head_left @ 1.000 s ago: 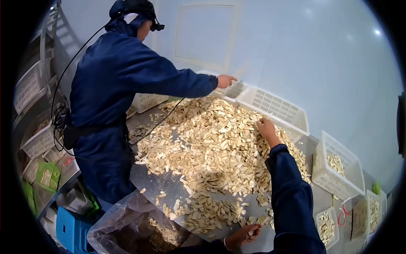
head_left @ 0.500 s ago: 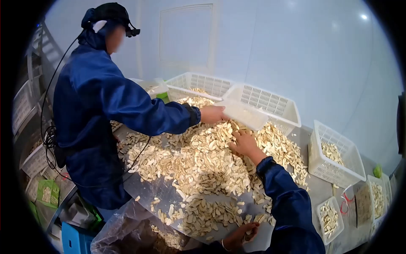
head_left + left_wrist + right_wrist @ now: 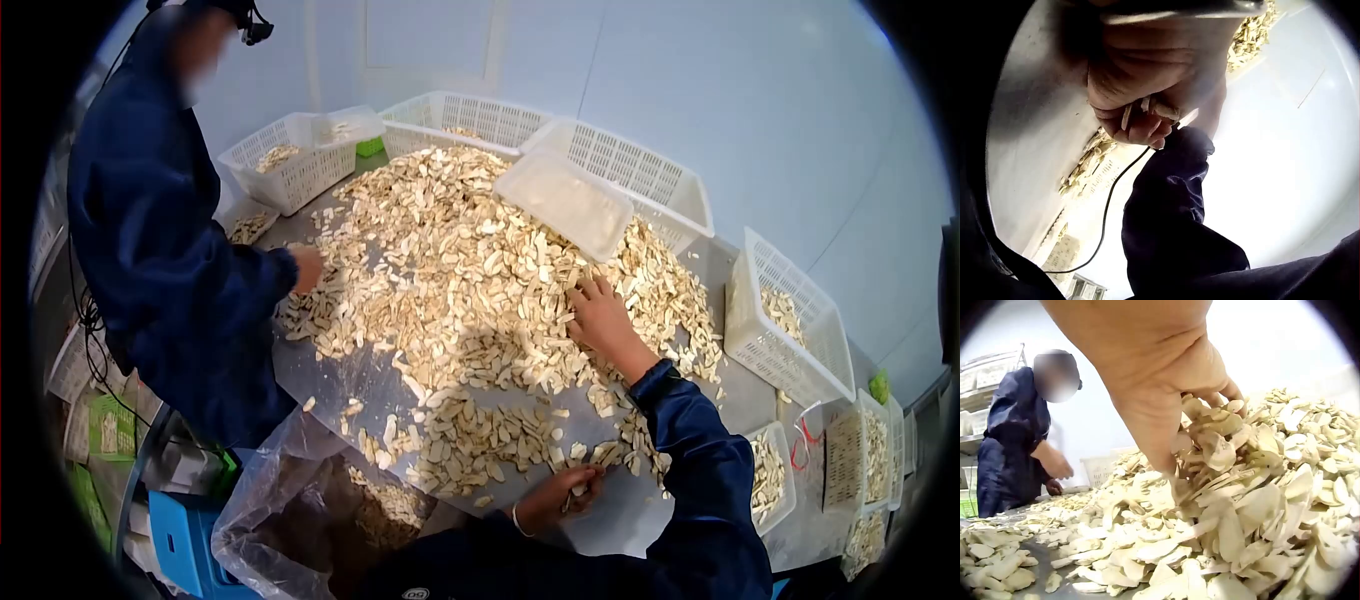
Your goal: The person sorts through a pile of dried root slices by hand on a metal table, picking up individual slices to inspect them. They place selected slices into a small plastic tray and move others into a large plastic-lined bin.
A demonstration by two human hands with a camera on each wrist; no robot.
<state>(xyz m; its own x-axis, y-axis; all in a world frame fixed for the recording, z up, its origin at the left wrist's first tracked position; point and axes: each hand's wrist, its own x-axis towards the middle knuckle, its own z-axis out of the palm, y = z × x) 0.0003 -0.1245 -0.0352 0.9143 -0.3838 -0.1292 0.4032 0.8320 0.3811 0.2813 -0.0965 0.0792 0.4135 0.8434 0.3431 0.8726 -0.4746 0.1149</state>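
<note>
A broad heap of pale dried slices (image 3: 470, 260) covers the metal table. My right hand (image 3: 605, 322) reaches into the heap's right side. In the right wrist view its thumb and fingers are curled round a handful of the slices (image 3: 1216, 447), fingertips partly buried. Low at the table's near edge is my left hand (image 3: 552, 500), palm turned up. The left wrist view shows its fingers curled over a few slices (image 3: 1147, 107). A shallow translucent plastic tray (image 3: 565, 203) lies on the heap's back, beyond my right hand.
White slotted baskets (image 3: 640, 170) line the wall; another basket (image 3: 795, 345) stands at right beside a small tub (image 3: 770, 480) of slices. A plastic-lined bag (image 3: 270, 500) is at front left, near a blue stool (image 3: 175, 540). Another person (image 3: 165, 230) stands at left.
My right hand has moved left along the heap and dug into the slices. The other person set the translucent tray on the heap and drew their hand back left. My left hand stays near the edge.
</note>
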